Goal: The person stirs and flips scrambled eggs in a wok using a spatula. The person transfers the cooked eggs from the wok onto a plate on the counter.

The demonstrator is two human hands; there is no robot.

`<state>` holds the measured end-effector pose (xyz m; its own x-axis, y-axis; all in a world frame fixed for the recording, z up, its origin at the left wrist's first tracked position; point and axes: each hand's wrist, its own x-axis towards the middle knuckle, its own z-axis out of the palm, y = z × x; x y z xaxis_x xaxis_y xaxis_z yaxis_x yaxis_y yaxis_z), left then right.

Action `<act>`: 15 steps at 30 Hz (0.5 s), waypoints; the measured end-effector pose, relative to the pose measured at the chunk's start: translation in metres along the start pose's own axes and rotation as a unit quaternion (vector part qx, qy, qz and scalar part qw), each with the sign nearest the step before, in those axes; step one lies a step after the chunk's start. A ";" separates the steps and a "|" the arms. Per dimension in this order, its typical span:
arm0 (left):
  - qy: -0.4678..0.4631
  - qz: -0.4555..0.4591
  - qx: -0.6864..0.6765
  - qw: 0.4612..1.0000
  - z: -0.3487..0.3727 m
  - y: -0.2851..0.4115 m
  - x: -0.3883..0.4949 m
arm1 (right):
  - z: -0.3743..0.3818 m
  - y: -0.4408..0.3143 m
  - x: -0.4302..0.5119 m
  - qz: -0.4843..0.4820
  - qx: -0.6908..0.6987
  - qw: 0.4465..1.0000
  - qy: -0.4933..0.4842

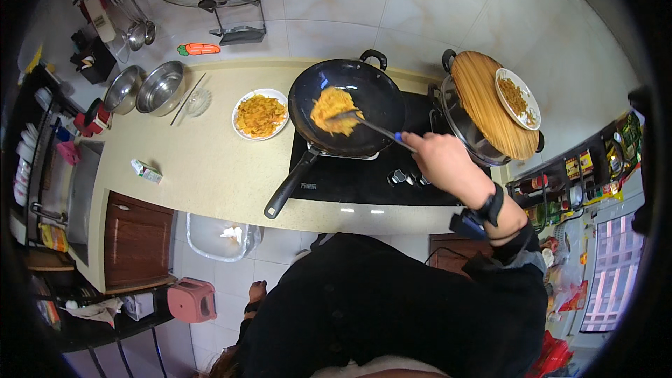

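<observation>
My right hand (445, 161) grips the handle of a dark spatula (380, 130), whose blade rests on orange-yellow shredded food (334, 107) in a black wok (380, 107). The wok sits on a black gas cooktop (341, 184), its long handle (292, 184) slanting over the counter edge. Beside it stands a white plate (242, 133) piled with similar orange-yellow food (260, 115). Low at my side, away from the counter, hangs my left hand (257, 292); its fingers are too small and partly hidden to make out.
Right of the wok, a round wooden board (472, 94) lies over a lidded pot (455, 107), bearing a plate (531, 122) of brown food. Steel bowls (161, 86), a chopstick-like stick (188, 98), a glass bowl (198, 102) and a small carton (147, 171) occupy the counter's left. Below are a lined bin (197, 244) and a pink stool (191, 300).
</observation>
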<state>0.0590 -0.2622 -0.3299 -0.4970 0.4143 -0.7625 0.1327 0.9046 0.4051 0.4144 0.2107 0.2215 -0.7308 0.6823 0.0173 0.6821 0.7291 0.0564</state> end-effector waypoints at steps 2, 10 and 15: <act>0.072 0.031 -0.047 0.996 -0.007 0.009 -0.002 | 0.009 0.010 0.015 0.025 0.050 0.998 0.027; 0.048 0.122 0.068 0.989 -0.006 0.005 0.001 | 0.036 0.021 0.036 0.028 -0.019 0.999 0.021; 0.027 0.024 -0.045 0.998 0.000 -0.020 -0.003 | 0.001 0.023 -0.008 0.028 -0.013 0.999 0.016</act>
<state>0.0579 -0.2813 -0.3357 -0.5380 0.4489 -0.7135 0.0810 0.8700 0.4863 0.4359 0.2227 0.2221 -0.6916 0.7202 0.0539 0.7220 0.6873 0.0796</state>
